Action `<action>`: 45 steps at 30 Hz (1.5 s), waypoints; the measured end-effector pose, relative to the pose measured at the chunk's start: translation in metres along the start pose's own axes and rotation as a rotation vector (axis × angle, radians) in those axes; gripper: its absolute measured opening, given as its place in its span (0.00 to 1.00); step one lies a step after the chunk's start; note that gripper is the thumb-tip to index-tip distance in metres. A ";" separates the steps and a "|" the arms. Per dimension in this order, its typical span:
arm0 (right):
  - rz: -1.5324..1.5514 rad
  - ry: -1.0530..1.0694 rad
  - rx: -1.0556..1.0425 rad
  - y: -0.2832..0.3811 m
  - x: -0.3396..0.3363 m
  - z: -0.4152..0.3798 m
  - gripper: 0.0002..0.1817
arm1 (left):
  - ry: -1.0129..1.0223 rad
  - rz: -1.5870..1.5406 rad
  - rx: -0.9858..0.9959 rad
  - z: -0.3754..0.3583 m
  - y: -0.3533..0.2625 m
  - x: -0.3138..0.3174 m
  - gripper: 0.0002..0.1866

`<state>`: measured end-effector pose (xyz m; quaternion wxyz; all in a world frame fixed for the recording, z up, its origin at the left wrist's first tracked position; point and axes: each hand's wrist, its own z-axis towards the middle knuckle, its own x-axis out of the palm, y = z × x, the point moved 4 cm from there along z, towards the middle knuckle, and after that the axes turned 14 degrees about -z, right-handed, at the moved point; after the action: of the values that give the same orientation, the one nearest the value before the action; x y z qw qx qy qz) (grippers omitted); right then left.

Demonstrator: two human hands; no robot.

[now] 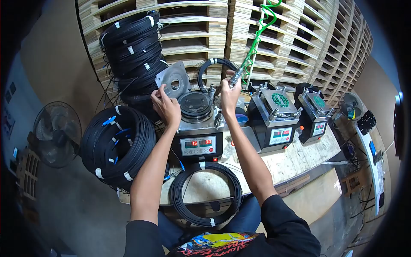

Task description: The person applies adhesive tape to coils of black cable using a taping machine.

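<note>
My left hand grips the edge of a raised square metal lid on a grey machine with a round black plate and a red digital readout. My right hand is closed on an air-gun nozzle that hangs from a coiled green hose, held just right of the round plate. A black cable coil with white ties lies on the bench in front of the machine, over my lap.
Stacks of black cable coils sit at left and behind. Two similar machines stand to the right on the wooden bench. Pallets rise behind. A fan stands far left.
</note>
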<state>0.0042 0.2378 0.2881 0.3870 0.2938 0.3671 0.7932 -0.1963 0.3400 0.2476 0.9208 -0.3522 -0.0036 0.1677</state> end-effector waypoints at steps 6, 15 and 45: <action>0.112 -0.058 -0.005 -0.026 0.016 -0.005 0.12 | 0.538 -0.037 0.349 0.003 -0.021 0.009 0.13; 0.121 0.008 0.087 -0.031 0.016 -0.009 0.12 | 1.218 0.067 0.501 -0.001 -0.022 0.024 0.18; -0.093 0.008 0.109 -0.044 0.018 -0.006 0.15 | 0.598 -0.218 0.220 0.008 -0.025 0.010 0.18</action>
<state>0.0083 0.2696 0.2522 0.4055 0.2938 0.4248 0.7542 -0.1805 0.3307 0.2688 0.9261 -0.2818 0.2472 -0.0429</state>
